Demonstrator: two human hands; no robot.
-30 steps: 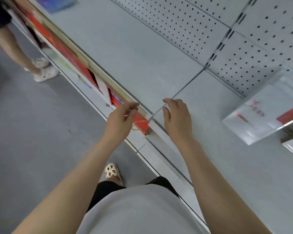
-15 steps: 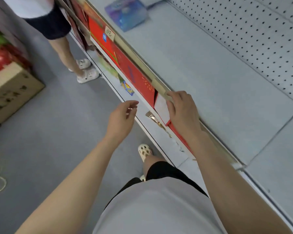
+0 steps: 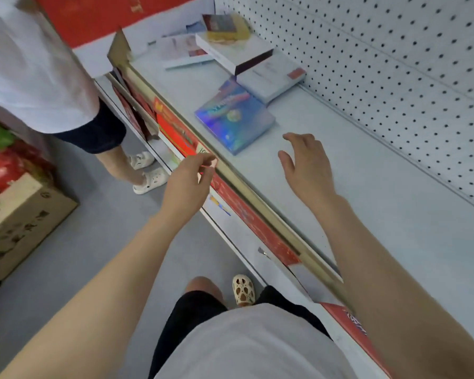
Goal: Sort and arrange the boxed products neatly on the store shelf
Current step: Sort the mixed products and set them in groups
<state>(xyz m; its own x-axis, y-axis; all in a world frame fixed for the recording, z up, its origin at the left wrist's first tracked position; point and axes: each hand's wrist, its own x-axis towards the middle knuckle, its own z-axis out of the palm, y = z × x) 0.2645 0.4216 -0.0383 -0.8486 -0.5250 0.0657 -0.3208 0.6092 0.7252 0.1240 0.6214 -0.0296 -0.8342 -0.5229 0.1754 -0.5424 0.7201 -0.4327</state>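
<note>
A shiny blue box (image 3: 234,120) lies flat on the grey shelf (image 3: 367,187). Behind it rests a white flat box (image 3: 271,76), with a white box with a dark side (image 3: 234,51) partly on top, and another white flat box (image 3: 181,51) further left. My right hand (image 3: 304,165) hovers over the shelf just right of the blue box, fingers spread, holding nothing. My left hand (image 3: 188,181) is in front of the shelf's gold front rail (image 3: 257,195), fingertips pinched close together near a small price tag; whether it grips the tag is unclear.
A pegboard back wall (image 3: 394,77) runs behind the shelf. Red boxes (image 3: 175,135) stand on the lower shelf under the rail. Another person (image 3: 39,77) stands at the shelf's left end. A cardboard carton (image 3: 19,220) and red and green bags sit on the floor at left.
My view swung left along the shelf, bringing the blue and white boxes into sight. My right hand left the front rail and rose over the shelf. My left hand moved up to the rail.
</note>
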